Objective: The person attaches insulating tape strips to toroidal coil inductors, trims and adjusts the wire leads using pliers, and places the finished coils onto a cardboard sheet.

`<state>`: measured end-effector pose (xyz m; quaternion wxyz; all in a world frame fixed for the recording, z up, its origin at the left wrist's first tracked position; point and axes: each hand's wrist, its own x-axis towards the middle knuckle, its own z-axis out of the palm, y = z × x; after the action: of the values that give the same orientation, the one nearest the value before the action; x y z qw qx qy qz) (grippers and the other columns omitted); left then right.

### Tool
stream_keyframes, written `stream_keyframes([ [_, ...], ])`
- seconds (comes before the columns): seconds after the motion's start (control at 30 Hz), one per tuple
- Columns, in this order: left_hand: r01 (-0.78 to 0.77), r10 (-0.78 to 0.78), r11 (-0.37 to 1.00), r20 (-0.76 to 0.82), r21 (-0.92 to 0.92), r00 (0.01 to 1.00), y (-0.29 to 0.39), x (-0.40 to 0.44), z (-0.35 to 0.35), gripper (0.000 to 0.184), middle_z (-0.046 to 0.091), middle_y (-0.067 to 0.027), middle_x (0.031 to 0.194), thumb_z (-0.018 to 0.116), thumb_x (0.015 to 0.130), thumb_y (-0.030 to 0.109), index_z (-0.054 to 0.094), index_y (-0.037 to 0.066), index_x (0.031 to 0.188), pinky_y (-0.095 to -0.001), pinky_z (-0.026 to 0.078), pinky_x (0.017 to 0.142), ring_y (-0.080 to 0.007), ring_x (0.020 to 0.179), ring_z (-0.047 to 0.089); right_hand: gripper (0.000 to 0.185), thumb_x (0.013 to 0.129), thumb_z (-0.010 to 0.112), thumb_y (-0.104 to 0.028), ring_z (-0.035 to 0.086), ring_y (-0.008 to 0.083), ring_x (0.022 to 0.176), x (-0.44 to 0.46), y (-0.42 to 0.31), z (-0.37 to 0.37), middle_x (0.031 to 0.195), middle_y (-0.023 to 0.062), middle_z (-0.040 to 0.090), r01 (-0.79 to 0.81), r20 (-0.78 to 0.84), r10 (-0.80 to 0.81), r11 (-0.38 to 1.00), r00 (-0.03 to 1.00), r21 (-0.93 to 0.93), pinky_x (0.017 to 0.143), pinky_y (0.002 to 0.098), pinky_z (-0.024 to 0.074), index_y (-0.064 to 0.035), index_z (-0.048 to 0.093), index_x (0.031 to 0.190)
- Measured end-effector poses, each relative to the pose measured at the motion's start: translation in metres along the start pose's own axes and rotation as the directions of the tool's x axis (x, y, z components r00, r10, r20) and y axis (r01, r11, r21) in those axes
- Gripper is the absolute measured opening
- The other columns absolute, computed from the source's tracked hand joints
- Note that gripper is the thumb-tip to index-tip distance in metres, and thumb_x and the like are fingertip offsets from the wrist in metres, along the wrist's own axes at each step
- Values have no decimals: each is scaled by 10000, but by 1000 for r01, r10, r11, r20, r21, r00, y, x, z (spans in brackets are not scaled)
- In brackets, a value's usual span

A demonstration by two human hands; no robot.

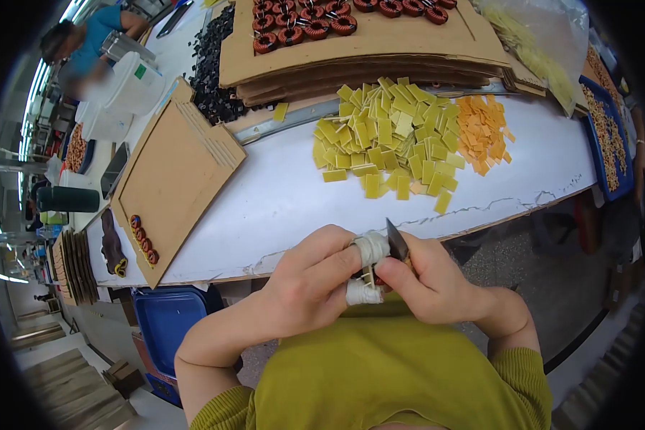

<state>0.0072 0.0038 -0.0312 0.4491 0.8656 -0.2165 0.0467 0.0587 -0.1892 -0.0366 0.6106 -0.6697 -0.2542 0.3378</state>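
In front of my chest, both hands meet at the table's near edge. My left hand [308, 279], white tape wrapped round its fingertips, is closed on a small copper-red coil [381, 290]. Fingers hide most of that part; a pale yellow strip [368, 275] shows at it. A dark, pointed knife blade [396, 242] sticks up from my right hand [430, 279], which is closed round it with the thumb pressed toward the coil. Beyond the hands lies a heap of yellow rectangular pieces [390, 132], beside a smaller pile of orange pieces [482, 129].
A stacked board [401, 36] holds several wound coils [315, 27]. At left, another board [183, 165] carries a short row of coils [143, 240]. Black small parts [211, 72] lie behind. Blue trays [168, 322] sit low left and far right. A person [97, 43] works at back left.
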Motion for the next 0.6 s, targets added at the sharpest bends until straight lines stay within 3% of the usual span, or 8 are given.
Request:
stream_keyframes([
  [0.13,8,-5,999,-65,53,998,-4,-5,14,414,542,-146,886,657,668,-80,583,-26,1071,-340,482,628,-297,746,564,224,941,491,-192,564,152,629,5,13,2,699,92,602,-20,-13,21,999,1000,39,593,294,454,28,526,966],
  [0.23,81,-80,995,-30,54,996,-1,-3,13,400,538,-145,916,661,688,-65,577,-30,1078,-355,484,648,-289,753,564,216,934,502,-187,561,149,627,6,19,-1,705,86,602,-34,-3,34,995,999,96,594,291,453,23,528,977],
  [0.33,142,-139,989,43,-52,989,5,-2,1,424,545,-164,1058,675,730,-30,541,-34,1133,-348,505,723,-271,856,601,200,907,548,-168,562,152,631,5,18,-5,712,83,599,3,-6,-2,994,1000,106,604,295,454,16,535,984],
  [0.37,202,-195,960,56,-193,979,8,-3,-2,431,531,-165,1116,670,749,-27,528,-30,1156,-342,504,759,-260,908,597,195,894,566,-156,568,160,638,3,14,-10,721,88,599,2,-12,-1,998,1000,64,611,299,456,13,538,986],
  [0.43,311,-297,833,103,-458,949,12,-6,-6,445,502,-169,1233,662,787,-19,501,-22,1202,-330,503,829,-238,1012,589,198,863,603,-131,579,188,652,-1,7,-20,740,106,597,26,-32,-29,996,999,-83,619,309,458,10,543,988],
  [0.5,410,-440,477,193,-777,877,17,-10,-7,477,493,-162,1266,656,799,-28,476,-10,1240,-325,483,893,-236,1080,561,218,827,640,-104,589,227,667,-7,3,-27,761,131,592,61,-58,-81,954,995,-295,621,320,458,9,546,989],
  [0.53,415,-483,250,259,-875,837,18,-11,-7,494,488,-159,1283,652,805,-33,463,-4,1260,-323,472,924,-234,1114,546,253,755,657,-44,576,283,712,-8,2,-28,797,154,571,159,-29,-190,888,981,-431,632,345,456,-2,554,982],
  [0.6,374,-472,264,219,-889,854,13,-15,-3,513,512,-141,1254,657,796,-49,463,2,1268,-325,472,932,-225,1104,552,290,689,650,-5,554,289,711,-9,-2,-27,791,142,551,257,18,-302,777,953,-574,636,358,449,-2,559,965],
])
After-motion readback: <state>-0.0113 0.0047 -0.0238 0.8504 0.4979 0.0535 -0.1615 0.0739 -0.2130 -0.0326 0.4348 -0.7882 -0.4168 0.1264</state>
